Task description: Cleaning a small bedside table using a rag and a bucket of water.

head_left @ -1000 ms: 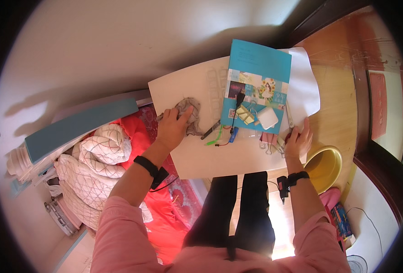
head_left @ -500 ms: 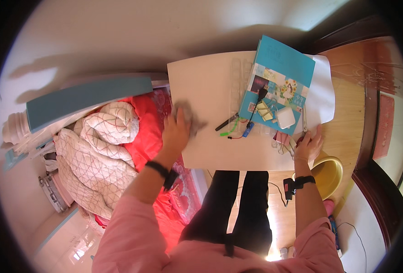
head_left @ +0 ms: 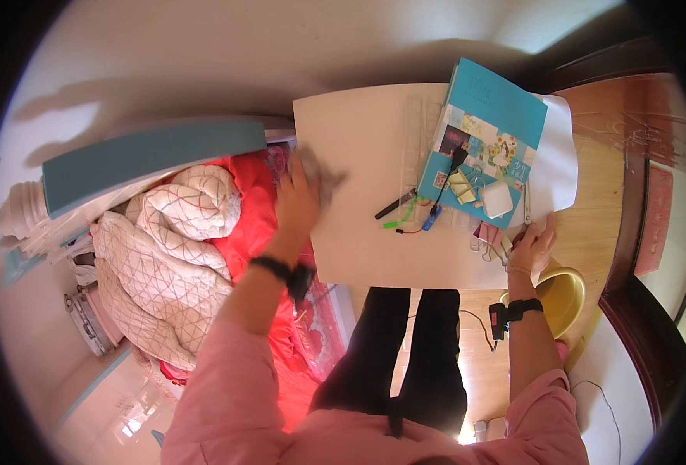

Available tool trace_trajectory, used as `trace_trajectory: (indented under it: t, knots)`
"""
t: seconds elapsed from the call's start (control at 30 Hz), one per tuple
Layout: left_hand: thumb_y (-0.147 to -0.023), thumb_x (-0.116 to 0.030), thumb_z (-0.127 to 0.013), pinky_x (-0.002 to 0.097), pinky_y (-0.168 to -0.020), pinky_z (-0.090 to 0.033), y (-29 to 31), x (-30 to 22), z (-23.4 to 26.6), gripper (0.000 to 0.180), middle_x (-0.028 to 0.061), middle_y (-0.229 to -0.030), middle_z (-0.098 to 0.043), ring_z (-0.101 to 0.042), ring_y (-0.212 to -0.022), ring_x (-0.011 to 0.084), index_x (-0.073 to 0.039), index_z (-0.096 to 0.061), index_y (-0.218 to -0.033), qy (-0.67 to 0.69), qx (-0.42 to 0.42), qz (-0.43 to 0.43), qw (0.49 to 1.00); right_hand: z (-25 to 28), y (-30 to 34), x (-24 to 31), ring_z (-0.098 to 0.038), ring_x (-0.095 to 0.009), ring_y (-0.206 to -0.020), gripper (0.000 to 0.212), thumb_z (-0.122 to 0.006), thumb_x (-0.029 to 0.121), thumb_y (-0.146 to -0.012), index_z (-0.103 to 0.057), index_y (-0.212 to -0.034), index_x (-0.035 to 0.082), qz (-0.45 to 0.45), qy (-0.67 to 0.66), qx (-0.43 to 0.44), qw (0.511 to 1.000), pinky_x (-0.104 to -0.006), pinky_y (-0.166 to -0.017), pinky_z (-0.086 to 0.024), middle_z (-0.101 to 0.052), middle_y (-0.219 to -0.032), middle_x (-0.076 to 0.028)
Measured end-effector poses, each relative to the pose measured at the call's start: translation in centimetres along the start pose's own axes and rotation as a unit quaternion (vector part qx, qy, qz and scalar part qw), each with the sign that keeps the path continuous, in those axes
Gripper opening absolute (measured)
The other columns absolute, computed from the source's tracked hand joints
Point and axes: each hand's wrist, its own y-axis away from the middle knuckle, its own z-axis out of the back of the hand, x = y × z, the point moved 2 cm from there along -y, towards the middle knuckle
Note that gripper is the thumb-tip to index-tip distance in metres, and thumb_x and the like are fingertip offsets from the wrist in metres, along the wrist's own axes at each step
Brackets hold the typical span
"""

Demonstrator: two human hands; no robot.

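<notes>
My left hand [head_left: 296, 200] is at the left edge of the pale tabletop [head_left: 358, 248], its fingers on a crumpled grey cloth [head_left: 330, 182] that is smeared by motion. My right hand [head_left: 532, 246] rests at the near right edge of the top, fingers stretched out, beside binder clips [head_left: 492, 239]. A teal book [head_left: 498, 101] lies tilted on the right half. On it sit a white charger block [head_left: 497, 199], a yellowish binder clip [head_left: 461, 187] and a black cable plug [head_left: 458, 157]. Left of these are a black pen [head_left: 395, 204] and a small blue piece with wires [head_left: 432, 218].
A clear plastic organiser [head_left: 413, 139] lies partly under the book. At left is a bed with a quilt [head_left: 172, 271] and red bedding [head_left: 258, 209], below a blue-grey headboard [head_left: 157, 163]. A yellow basin [head_left: 564, 298] stands on the floor at right, near a dark door frame [head_left: 630, 298].
My left hand and the cloth have moved a little away from me and toward the table's left edge. My right hand keeps its place by the clips. The whole view has shifted slightly.
</notes>
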Motion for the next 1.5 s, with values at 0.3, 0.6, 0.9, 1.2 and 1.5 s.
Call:
trace_trajectory:
  t: [0.3, 0.6, 0.9, 1.2, 1.5]
  knots:
    - [-0.086, -0.031, -0.058, 0.0464, -0.079, -0.05, -5.1, 1.1, 1.8, 0.06, 0.0258, -0.111, -0.052, -0.056, -0.096, 0.0425, -0.008, -0.033, -0.136, 0.0, 0.057, -0.029, 0.998, -0.7, 0.5, 0.1, -0.056, -0.03, -0.089, 0.045, -0.051, 0.033, -0.086, -0.05, -0.129, 0.018, -0.009, 0.001, 0.014, 1.0, -0.0443, -0.075, -0.044, -0.057, -0.1, -0.009]
    - [-0.082, -0.004, -0.052, 0.0362, -0.092, -0.045, -10.7, -0.1, 10.0, 0.057, 0.014, -0.129, -0.05, -0.055, -0.108, 0.026, -0.009, -0.039, -0.137, 0.57, 0.211, 0.12, 0.785, -0.1, 0.0, 0.3, -0.056, -0.03, -0.088, 0.044, -0.052, 0.033, -0.085, -0.051, -0.128, 0.02, -0.01, -0.01, 0.001, 1.0, -0.0443, -0.072, -0.044, -0.057, -0.098, -0.009]
    - [-0.084, -0.028, -0.061, 0.0536, -0.098, -0.034, -8.2, -6.5, 2.3, 0.049, 0.0171, -0.135, -0.042, -0.039, -0.118, 0.0473, -0.016, -0.048, -0.13, 0.033, -0.1, -0.22, 0.97, -0.4, 0.2, 0.0, -0.057, -0.031, -0.087, 0.044, -0.052, 0.032, -0.086, -0.051, -0.128, 0.02, -0.025, -0.007, 0.011, 1.0, -0.0445, -0.072, -0.044, -0.057, -0.097, -0.009]
    - [-0.07, -0.012, -0.071, 0.0495, -0.093, -0.035, -1.0, -6.8, 2.5, 0.036, 0.013, -0.122, -0.046, -0.038, -0.11, 0.0425, -0.014, -0.064, -0.106, -0.002, -0.107, -0.318, 0.942, 0.1, 0.0, 0.4, -0.055, -0.032, -0.09, 0.046, -0.052, 0.033, -0.084, -0.051, -0.128, 0.02, -0.034, 0.002, 0.025, 0.999, -0.0454, -0.075, -0.043, -0.057, -0.101, -0.01]
    - [-0.067, -0.006, -0.07, 0.0471, -0.093, -0.037, -12.1, -12.9, 3.4, 0.032, 0.0111, -0.118, -0.052, -0.046, -0.107, 0.0364, -0.006, -0.058, -0.096, 0.156, -0.072, -0.372, 0.912, -0.2, 0.3, 0.8, -0.055, -0.032, -0.095, 0.047, -0.053, 0.032, -0.084, -0.05, -0.129, 0.019, -0.02, -0.005, 0.037, 0.999, -0.0455, -0.078, -0.043, -0.057, -0.107, -0.01]
